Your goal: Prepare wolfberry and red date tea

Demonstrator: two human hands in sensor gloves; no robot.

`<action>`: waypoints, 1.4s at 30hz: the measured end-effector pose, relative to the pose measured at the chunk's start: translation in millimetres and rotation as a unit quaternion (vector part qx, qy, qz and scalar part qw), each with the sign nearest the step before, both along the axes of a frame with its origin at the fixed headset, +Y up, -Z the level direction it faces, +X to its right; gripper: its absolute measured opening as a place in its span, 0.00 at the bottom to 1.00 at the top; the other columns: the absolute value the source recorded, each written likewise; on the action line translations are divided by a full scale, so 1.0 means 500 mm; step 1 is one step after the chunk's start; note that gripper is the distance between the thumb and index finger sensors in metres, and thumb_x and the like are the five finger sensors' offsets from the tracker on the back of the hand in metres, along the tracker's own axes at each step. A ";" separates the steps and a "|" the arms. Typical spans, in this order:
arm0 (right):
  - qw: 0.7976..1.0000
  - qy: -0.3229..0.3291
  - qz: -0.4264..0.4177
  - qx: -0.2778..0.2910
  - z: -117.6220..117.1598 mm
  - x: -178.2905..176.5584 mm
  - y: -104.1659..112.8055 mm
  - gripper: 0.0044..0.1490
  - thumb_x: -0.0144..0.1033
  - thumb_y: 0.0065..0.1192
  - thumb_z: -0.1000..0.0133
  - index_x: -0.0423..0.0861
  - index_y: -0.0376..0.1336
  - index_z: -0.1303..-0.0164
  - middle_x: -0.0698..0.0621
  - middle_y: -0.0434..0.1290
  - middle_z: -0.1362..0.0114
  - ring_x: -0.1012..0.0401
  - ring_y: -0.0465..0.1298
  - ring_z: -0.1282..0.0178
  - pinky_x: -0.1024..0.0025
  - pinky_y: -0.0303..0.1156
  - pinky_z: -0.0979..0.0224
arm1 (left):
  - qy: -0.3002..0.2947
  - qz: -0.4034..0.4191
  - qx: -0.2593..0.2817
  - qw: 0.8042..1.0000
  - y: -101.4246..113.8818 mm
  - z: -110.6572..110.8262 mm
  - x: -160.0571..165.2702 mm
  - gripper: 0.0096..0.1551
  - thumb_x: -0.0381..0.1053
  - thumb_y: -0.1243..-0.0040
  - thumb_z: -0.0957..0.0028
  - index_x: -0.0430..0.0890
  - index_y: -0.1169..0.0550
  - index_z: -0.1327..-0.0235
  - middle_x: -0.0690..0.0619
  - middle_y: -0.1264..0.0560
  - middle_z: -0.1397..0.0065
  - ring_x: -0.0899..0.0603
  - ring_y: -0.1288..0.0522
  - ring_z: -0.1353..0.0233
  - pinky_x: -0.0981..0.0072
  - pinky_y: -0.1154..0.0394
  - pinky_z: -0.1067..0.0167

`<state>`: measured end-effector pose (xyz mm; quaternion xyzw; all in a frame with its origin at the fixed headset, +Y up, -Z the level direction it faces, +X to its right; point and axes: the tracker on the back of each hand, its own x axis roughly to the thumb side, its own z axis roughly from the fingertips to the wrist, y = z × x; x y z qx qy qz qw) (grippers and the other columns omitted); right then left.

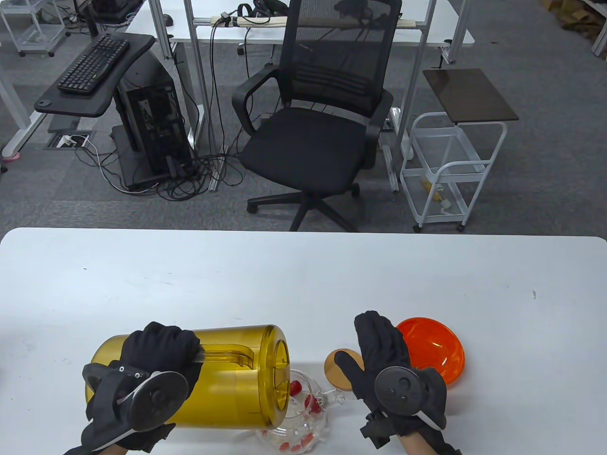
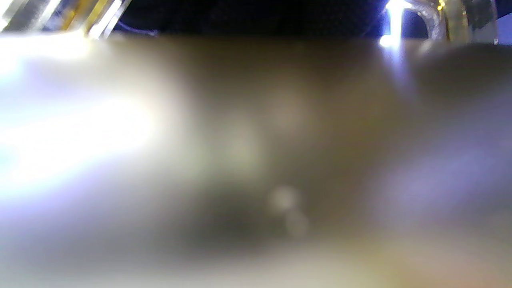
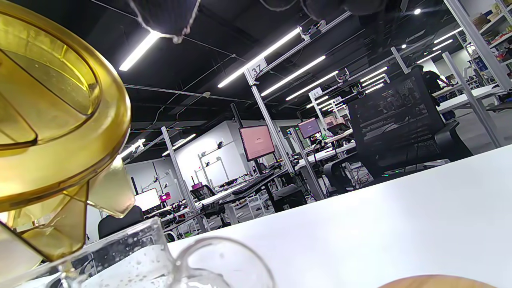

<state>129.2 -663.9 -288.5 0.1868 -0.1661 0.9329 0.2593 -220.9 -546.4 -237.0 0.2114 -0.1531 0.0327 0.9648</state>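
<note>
My left hand (image 1: 156,353) grips the handle of a yellow translucent pitcher (image 1: 223,379), tipped on its side with its lid end over a clear glass teapot (image 1: 303,422). Red dates and wolfberries lie in the teapot. In the right wrist view the pitcher's spout (image 3: 80,200) hangs over the teapot's rim (image 3: 132,236). My right hand (image 1: 386,355) lies flat and open on the table to the right of the teapot, holding nothing. A round wooden lid (image 1: 337,367) lies partly under its thumb. The left wrist view is a blur of the pitcher wall (image 2: 256,160).
An orange bowl (image 1: 434,348) lies upside down just right of my right hand. The white table (image 1: 303,275) stretches far behind the objects. A black office chair (image 1: 313,137) and a white cart (image 1: 450,170) stand beyond the far edge.
</note>
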 end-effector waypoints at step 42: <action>1.000 0.011 0.000 -0.003 -0.001 -0.004 -0.002 0.50 0.50 0.55 0.38 0.29 0.48 0.18 0.25 0.52 0.19 0.28 0.57 0.22 0.29 0.50 0.23 | 0.014 -0.022 0.015 1.000 0.002 0.016 0.015 0.13 0.51 0.33 0.48 0.43 0.16 0.60 0.50 0.18 0.62 0.40 0.19 0.47 0.51 0.24 0.45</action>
